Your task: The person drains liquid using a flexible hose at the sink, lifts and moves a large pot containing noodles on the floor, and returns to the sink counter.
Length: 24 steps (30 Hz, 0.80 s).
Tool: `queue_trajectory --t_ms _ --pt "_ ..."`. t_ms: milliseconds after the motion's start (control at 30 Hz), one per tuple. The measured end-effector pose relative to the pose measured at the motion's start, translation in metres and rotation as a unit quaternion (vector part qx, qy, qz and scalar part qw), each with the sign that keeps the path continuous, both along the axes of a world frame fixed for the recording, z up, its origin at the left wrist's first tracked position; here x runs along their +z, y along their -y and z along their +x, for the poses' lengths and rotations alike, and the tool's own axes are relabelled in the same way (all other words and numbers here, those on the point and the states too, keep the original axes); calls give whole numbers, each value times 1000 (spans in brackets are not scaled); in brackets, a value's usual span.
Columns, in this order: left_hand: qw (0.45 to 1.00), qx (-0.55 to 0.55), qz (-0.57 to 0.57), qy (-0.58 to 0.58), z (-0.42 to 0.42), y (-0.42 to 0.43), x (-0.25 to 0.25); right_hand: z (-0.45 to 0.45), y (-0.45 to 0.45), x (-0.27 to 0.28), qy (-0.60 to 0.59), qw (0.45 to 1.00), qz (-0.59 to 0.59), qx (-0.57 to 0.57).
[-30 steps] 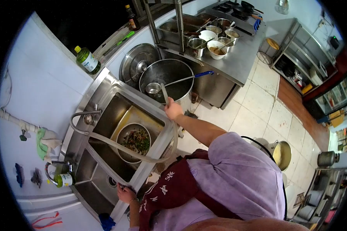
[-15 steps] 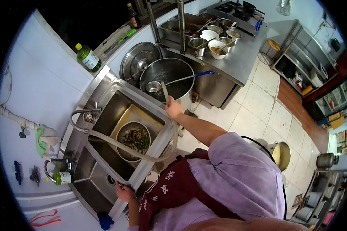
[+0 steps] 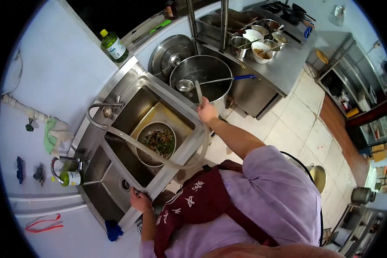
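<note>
My right hand is closed round a pale flexible hose, its open end over the large metal pot. The hose loops back across the sink to the curved faucet. A ladle with a blue handle rests in the pot. My left hand is at the sink's front edge, near the drain of the smaller basin; its fingers are bent, and what they hold, if anything, is hidden. In the larger basin sits a bowl of chopped green and brown food.
A large lid leans behind the pot. The steel counter at the right bears bowls and small pots. A green bottle stands on the ledge, another by the second faucet. A pot is on the floor.
The whole view has shifted, so the sink and pot appear further right. Both hands keep their places, with the hose still in my right hand.
</note>
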<state>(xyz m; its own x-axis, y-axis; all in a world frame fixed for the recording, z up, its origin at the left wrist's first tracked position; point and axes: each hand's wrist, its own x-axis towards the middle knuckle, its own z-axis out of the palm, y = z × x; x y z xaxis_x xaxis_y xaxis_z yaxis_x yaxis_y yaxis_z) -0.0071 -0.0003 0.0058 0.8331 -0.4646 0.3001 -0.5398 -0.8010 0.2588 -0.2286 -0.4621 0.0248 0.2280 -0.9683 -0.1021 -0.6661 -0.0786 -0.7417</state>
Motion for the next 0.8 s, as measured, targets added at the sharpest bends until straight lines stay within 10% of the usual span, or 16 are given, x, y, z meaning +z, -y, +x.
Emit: queue_trajectory --t_ms 800 --pt "1000 21 19 13 5 -4 -12 2 2 -1 -28 1000 4 -4"
